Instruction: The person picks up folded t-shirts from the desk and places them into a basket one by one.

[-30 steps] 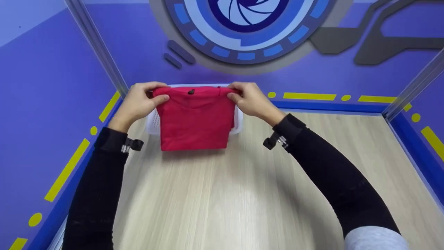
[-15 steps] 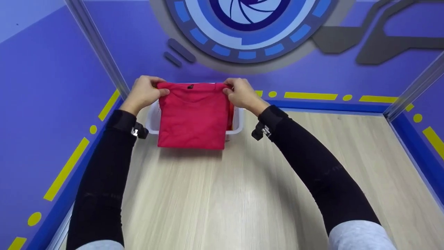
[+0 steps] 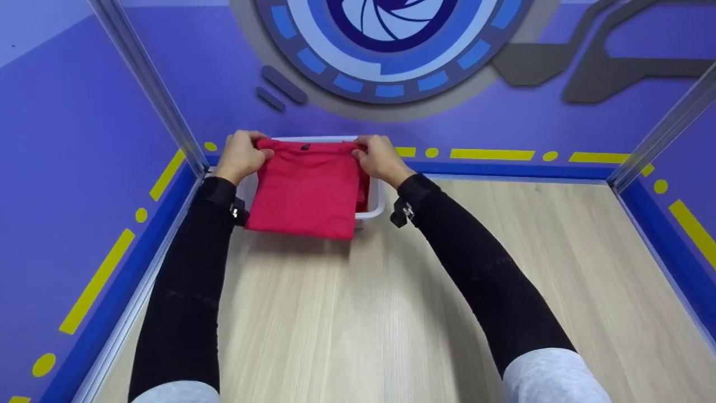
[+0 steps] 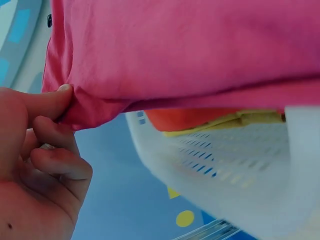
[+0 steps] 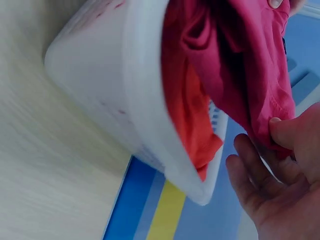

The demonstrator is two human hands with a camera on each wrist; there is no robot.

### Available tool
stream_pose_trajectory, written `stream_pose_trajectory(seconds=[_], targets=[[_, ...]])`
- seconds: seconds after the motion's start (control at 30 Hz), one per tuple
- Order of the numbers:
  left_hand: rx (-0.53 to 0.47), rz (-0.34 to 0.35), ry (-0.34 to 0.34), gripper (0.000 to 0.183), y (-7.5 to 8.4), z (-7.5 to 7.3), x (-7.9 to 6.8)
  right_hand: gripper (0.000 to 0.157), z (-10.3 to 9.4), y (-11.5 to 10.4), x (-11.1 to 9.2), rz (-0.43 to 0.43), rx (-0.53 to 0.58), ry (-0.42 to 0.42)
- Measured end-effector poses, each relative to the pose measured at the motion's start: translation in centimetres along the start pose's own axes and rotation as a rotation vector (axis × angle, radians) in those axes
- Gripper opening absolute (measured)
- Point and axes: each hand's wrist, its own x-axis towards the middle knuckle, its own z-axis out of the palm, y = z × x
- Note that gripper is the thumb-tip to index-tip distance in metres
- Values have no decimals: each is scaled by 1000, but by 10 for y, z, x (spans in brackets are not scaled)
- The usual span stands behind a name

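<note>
A folded red T-shirt (image 3: 305, 193) with a dark tag at its neckline hangs over a white plastic basket (image 3: 376, 208), its lower edge reaching past the front rim. My left hand (image 3: 241, 155) pinches its upper left corner between thumb and fingers. At the upper right corner, my right hand (image 3: 383, 159) does the same. In the left wrist view, orange cloth (image 4: 185, 118) and yellow cloth (image 4: 235, 121) lie inside the basket beneath the shirt. The right wrist view shows the orange cloth (image 5: 192, 120) next to the basket's rim (image 5: 145, 85).
The basket stands on a light wood table (image 3: 403, 291), close to the back wall (image 3: 358, 120) and the left wall (image 3: 72, 168). A metal corner post (image 3: 151, 84) rises just behind it on the left. Wood surface extends in front and to the right.
Both hands have shifted slightly left with the T-shirt and come a little closer together. More of the basket's right side shows, and the shirt's lower edge has tilted. Both hands keep their grip.
</note>
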Motion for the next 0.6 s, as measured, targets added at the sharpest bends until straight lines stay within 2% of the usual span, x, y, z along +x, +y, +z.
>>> stream_pose_trajectory(seconds=[0.1,0.23,0.6], targets=[[0,-26,-8,40,-1,6,6,28,0,4,3,-5,-10,1],[-5,-55,1,44,-7,4,9,29,5,3,12,-20,-9,5],[7,-58,23,44,-4,20,14,30,13,17,17,23,-56,27]])
